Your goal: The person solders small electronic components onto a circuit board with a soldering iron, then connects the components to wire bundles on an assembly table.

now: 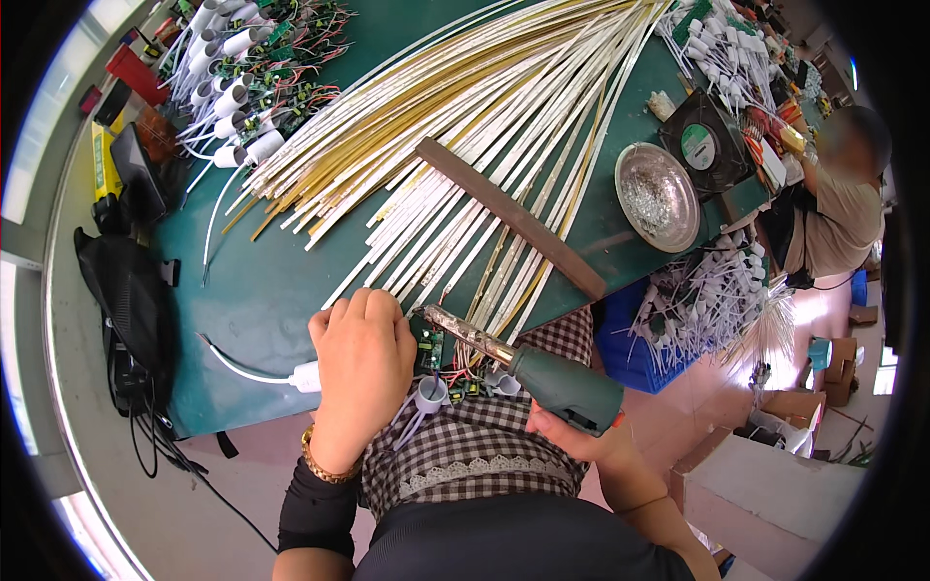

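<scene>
My left hand (360,363) is closed over a small green circuit board (427,346) at the near edge of the green table (262,290); a white cable (247,370) runs out from under it to the left. My right hand (572,438) grips a soldering iron with a dark green handle (567,387). Its metal barrel (465,331) points up-left, and the tip lies beside the board. White sleeves and thin wires (431,395) hang below the board over a checked cloth (465,445) on my lap.
A fan of white and yellow strips (465,126) covers the table under a brown bar (509,215). White cylinders with boards and wires (242,87) are piled far left. A metal dish (661,194) and black fan (712,140) sit right. Another person (843,203) works far right.
</scene>
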Action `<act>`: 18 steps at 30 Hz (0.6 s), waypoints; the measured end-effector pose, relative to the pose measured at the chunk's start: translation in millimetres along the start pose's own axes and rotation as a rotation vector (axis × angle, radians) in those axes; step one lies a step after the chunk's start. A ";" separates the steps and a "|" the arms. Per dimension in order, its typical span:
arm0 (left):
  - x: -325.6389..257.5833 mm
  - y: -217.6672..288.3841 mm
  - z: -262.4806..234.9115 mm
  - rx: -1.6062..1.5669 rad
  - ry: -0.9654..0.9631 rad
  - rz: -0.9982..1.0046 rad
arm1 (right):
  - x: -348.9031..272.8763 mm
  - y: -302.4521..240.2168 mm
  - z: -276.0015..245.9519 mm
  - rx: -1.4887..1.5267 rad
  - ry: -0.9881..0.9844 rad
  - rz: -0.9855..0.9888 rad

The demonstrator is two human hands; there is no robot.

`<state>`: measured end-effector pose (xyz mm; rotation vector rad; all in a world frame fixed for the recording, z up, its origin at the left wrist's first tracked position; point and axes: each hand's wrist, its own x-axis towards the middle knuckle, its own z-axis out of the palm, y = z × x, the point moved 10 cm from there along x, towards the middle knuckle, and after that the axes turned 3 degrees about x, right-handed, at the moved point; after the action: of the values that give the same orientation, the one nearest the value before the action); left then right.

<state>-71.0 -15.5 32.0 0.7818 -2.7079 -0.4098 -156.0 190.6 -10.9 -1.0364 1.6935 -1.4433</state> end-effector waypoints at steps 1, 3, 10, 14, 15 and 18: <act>0.9 0.6 1.1 0.005 0.004 0.003 | 0.2 -0.7 -0.6 -0.039 0.001 -0.030; 0.7 0.8 1.3 0.008 0.008 0.005 | -0.6 -4.3 2.8 -0.078 -0.002 -0.064; 0.7 -0.4 1.9 0.026 0.000 0.004 | 16.3 -22.5 -3.4 -0.122 0.012 -0.088; 2.5 1.5 -2.7 0.014 0.026 0.004 | 8.0 -23.9 -2.9 -0.189 -0.007 -0.233; 2.2 2.4 -2.6 0.012 0.029 0.012 | 1.9 -20.7 -1.4 -0.187 -0.009 -0.235; 2.2 3.8 -3.1 0.017 0.032 0.024 | -17.0 7.8 -13.4 -0.010 0.110 -0.077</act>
<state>-73.5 -14.2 36.6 0.7526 -2.6915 -0.3656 -161.2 212.3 -16.5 -1.0552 1.7566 -1.5687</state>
